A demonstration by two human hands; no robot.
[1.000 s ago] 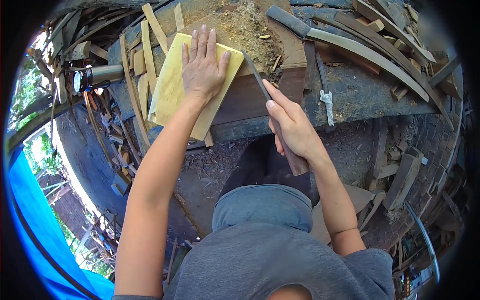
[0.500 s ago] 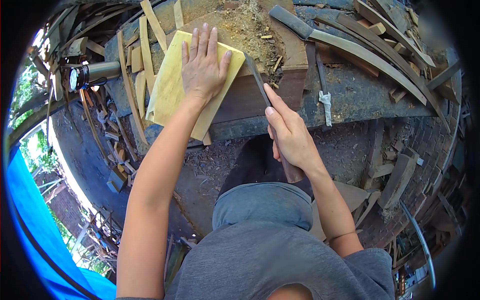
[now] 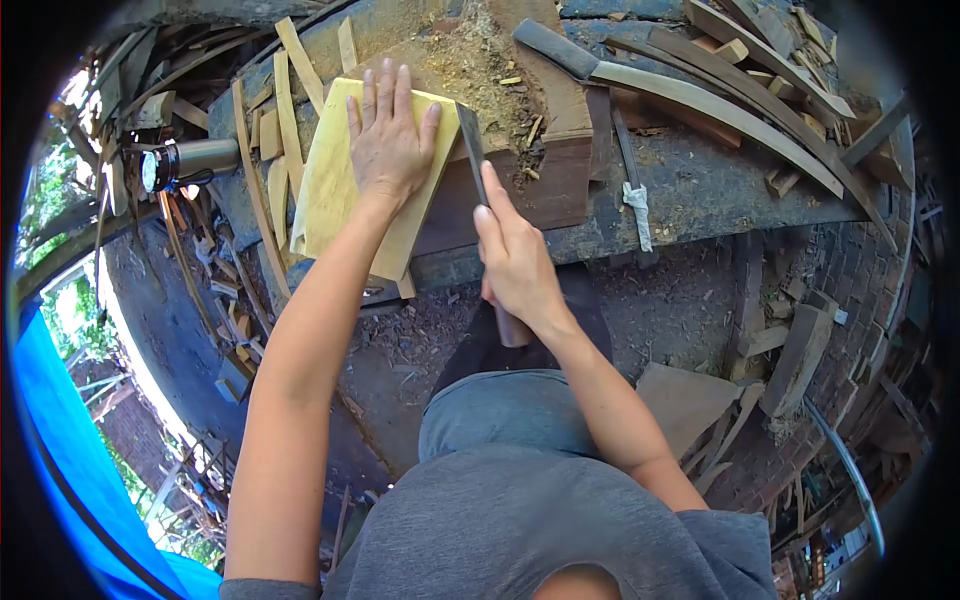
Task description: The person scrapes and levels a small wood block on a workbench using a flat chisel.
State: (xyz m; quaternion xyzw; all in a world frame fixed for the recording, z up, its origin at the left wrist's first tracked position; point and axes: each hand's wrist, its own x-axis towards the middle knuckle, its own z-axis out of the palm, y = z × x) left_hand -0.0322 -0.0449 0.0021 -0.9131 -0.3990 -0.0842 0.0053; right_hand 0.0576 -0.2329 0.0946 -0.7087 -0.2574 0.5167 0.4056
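Note:
A pale yellow wooden board lies tilted over a dark wooden block on the workbench. My left hand rests flat on the board's upper part, fingers spread. My right hand grips the wooden handle of a long chisel. Its dark blade runs along the board's right edge, pointing away from me. Sawdust and chips cover the top of the block beyond the blade.
A large curved blade with a dark handle lies across the bench at the back right. A metal torch sits at the left among wood strips. Offcuts litter the ground on the right. A blue tarp hangs at the left.
My right hand and the chisel moved left, so the blade now runs straighter against the board's right edge. The left hand stays flat on the board.

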